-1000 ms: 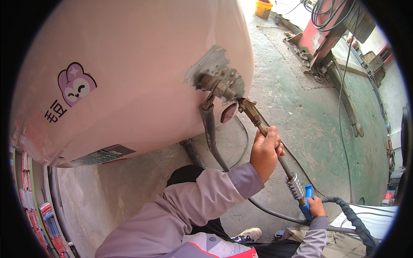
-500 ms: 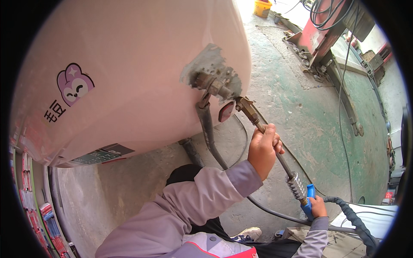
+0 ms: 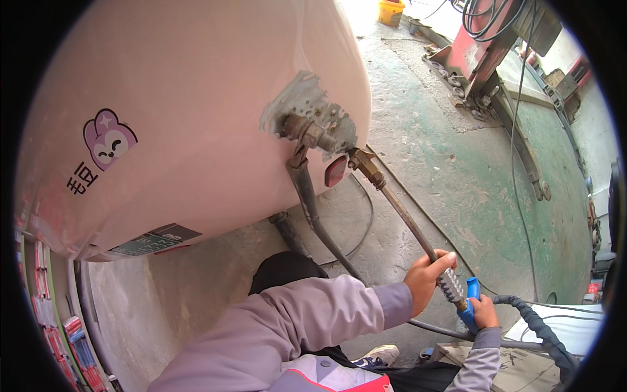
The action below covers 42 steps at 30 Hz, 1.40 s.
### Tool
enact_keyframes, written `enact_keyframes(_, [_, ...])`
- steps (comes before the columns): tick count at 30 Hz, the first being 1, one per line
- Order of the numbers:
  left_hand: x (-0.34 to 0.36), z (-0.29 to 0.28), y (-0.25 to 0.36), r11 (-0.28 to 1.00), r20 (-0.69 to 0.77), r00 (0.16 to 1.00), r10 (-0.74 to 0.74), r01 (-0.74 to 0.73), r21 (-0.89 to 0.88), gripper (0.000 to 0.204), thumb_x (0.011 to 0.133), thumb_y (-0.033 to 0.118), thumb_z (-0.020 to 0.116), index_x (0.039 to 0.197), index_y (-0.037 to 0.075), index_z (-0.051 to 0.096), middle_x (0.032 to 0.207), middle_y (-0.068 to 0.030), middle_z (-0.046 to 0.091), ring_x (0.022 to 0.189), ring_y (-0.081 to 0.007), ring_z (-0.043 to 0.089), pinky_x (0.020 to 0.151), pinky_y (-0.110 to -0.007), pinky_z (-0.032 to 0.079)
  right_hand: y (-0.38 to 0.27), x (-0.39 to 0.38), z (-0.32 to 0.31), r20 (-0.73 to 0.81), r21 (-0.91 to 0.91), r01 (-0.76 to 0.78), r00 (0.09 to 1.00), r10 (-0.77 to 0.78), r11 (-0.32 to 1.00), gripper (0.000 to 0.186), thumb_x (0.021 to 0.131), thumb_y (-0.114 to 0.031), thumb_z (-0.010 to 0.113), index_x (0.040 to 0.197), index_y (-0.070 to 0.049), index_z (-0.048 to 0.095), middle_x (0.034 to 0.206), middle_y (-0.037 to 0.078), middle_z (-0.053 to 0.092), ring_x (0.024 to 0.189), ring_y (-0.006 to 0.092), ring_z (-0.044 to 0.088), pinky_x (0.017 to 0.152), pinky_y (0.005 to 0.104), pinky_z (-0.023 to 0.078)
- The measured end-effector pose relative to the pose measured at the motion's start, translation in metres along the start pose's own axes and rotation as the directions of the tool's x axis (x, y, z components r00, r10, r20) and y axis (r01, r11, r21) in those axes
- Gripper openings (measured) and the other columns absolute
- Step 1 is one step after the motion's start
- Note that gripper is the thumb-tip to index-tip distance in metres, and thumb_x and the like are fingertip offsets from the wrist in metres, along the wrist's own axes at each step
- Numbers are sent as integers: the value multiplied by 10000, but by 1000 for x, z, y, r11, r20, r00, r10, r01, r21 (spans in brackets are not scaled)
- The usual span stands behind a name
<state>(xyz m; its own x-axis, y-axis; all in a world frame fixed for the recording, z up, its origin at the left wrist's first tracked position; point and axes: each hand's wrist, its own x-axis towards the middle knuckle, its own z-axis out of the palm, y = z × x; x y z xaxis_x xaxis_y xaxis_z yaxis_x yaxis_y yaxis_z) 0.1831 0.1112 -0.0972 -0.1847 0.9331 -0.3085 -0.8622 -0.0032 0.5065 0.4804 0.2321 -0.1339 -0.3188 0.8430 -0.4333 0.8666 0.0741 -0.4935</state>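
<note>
A dent puller (image 3: 413,225), a long metal rod with a ridged sleeve and blue handle, slants between the pink car panel and my hands. Its brass-coloured head (image 3: 367,168) meets the lower right edge of a bare-metal patch (image 3: 307,98). My left hand (image 3: 428,281) is closed round the rod's lower part, at the ridged sleeve (image 3: 450,285). My right hand (image 3: 484,312) grips the blue handle (image 3: 469,306), its fingers partly hidden. On the patch sits a metal clamp (image 3: 310,134) with a thick black cable (image 3: 302,186) hanging from it.
The pink car body (image 3: 196,85) fills the left side, with a red reflector (image 3: 336,170) near the patch. A red lift post (image 3: 480,55) and its arm stand at far right. A sleeved cable (image 3: 539,333) runs from the handle; a yellow bucket (image 3: 390,13) stands far off.
My left hand has slid down the rod, from near the brass-coloured head to the ridged sleeve. My right hand stays on the blue handle. The view has shifted slightly.
</note>
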Motion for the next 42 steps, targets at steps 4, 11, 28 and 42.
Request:
enact_keyframes(4, [6, -5, 26, 997, -43, 998, -50, 48, -52, 284, 972, 337, 600, 883, 68, 586, 830, -69, 639, 795, -124, 563, 734, -292, 439, -10, -3, -2, -2, -23, -4, 1000, 4, 1000, 425, 815, -312, 658, 890, 105, 628, 808, 268, 662, 767, 357, 660, 734, 417, 498])
enact_keyframes(11, [18, -4, 61, 985, -167, 971, 171, -174, 0, 336, 992, 357, 550, 821, 68, 547, 719, -86, 615, 699, -180, 606, 738, -343, 496, -20, -8, -4, 16, 19, -74, 997, 74, 997, 445, 810, -341, 669, 895, 94, 631, 822, 246, 673, 778, 333, 659, 744, 418, 497])
enact_keyframes(28, [17, -14, 107, 904, -36, 955, 296, -292, -313, 445, 976, 448, 539, 668, 171, 376, 589, 14, 342, 555, -144, 347, 566, -332, 351, -24, -6, 6, -176, 116, -68, 980, 88, 991, 507, 850, -417, 689, 959, 73, 612, 831, 176, 664, 747, 248, 625, 740, 385, 498])
enact_keyframes(42, [5, 7, 92, 902, -274, 887, 373, -415, -116, 382, 1026, 456, 482, 803, 163, 380, 644, 28, 335, 591, -126, 368, 630, -305, 367, -10, 13, 18, 248, -127, -147, 953, 175, 981, 664, 821, -555, 684, 927, 99, 657, 839, 204, 676, 776, 238, 642, 738, 373, 501])
